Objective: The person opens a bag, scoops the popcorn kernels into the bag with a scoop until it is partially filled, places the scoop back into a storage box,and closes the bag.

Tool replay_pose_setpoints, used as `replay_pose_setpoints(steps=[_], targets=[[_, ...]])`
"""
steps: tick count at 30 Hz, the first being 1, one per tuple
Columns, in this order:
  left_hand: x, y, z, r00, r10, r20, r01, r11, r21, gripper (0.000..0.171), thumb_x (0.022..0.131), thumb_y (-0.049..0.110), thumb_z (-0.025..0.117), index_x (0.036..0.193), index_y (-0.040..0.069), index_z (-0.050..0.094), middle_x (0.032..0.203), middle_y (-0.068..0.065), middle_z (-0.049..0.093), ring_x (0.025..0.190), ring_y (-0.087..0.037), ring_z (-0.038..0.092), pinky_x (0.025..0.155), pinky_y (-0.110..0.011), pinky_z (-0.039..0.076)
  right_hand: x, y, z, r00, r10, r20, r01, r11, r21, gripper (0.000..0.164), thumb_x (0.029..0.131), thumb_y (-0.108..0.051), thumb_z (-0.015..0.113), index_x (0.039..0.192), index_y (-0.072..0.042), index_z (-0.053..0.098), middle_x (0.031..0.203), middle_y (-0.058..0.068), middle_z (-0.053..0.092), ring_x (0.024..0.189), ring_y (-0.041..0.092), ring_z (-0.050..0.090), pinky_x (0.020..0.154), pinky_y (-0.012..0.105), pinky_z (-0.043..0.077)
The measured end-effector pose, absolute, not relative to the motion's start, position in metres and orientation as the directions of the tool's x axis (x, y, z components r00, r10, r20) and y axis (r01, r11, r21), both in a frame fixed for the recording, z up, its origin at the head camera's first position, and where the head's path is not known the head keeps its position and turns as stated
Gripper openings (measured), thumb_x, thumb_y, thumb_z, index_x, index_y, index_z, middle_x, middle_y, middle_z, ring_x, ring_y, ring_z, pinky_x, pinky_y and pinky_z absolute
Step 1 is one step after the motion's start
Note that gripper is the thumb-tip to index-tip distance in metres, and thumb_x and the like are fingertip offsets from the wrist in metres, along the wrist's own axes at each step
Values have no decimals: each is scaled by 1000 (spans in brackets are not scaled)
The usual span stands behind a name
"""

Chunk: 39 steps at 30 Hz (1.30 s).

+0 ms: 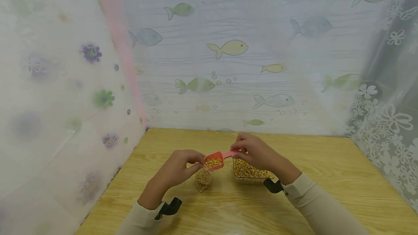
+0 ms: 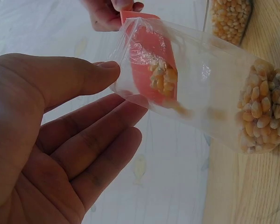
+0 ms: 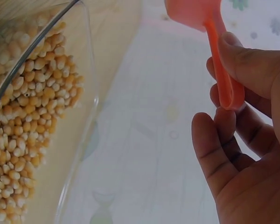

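Note:
My left hand (image 1: pixel 180 167) pinches the rim of a clear plastic bag (image 2: pixel 210 70) between thumb and index finger. Corn kernels (image 2: pixel 263 109) fill the bag's lower end, which hangs above the table. In my right hand (image 1: pixel 258 152) is the handle of a pink-red scoop (image 1: pixel 214 160), held between thumb and fingers. The scoop's bowl lies within the bag's mouth, and the left wrist view shows kernels in it through the film. Beneath the right hand stands a clear rectangular container (image 1: pixel 249 181) of corn kernels (image 3: pixel 32 126).
The wood-grain table (image 1: pixel 228 213) carries the container. A fish-patterned curtain (image 1: pixel 235 68) hangs behind the table's back edge. Flowered sheets enclose the left side (image 1: pixel 65 119) and the right side (image 1: pixel 385 126).

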<state>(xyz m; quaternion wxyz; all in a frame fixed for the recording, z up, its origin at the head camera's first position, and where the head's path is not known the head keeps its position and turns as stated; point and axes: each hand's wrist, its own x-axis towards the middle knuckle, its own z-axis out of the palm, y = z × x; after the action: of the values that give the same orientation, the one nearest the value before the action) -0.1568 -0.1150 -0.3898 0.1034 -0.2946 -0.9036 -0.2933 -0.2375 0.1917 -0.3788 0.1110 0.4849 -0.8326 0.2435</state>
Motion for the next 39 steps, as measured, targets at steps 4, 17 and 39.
replay_pose_setpoints(steps=[4,17,39], targets=[[-157,-115,-390,-803,474,362,596,654,465,5,97,15,74,97,19,76,120,-2,76,110,-14,73,86,-31,63,-238,190,-376,-501,-761,411,-864,416,-283,13,94,-22,78,104,-14,79,91,-7,56,73,5,44,63,21,43],[-157,-114,-388,-818,458,346,575,664,479,5,97,14,75,96,20,76,120,-1,76,108,-14,73,88,-33,63,-237,184,-363,-497,-784,372,-866,423,-266,12,94,-20,79,104,-13,80,91,-6,57,76,7,46,65,22,45],[-155,-113,-386,-803,469,368,596,658,460,4,98,16,74,97,18,77,118,-2,77,107,-15,74,86,-31,63,-235,177,-345,-475,-822,315,-879,427,-210,10,93,-23,79,101,-17,79,93,-6,58,80,8,52,71,24,51]])
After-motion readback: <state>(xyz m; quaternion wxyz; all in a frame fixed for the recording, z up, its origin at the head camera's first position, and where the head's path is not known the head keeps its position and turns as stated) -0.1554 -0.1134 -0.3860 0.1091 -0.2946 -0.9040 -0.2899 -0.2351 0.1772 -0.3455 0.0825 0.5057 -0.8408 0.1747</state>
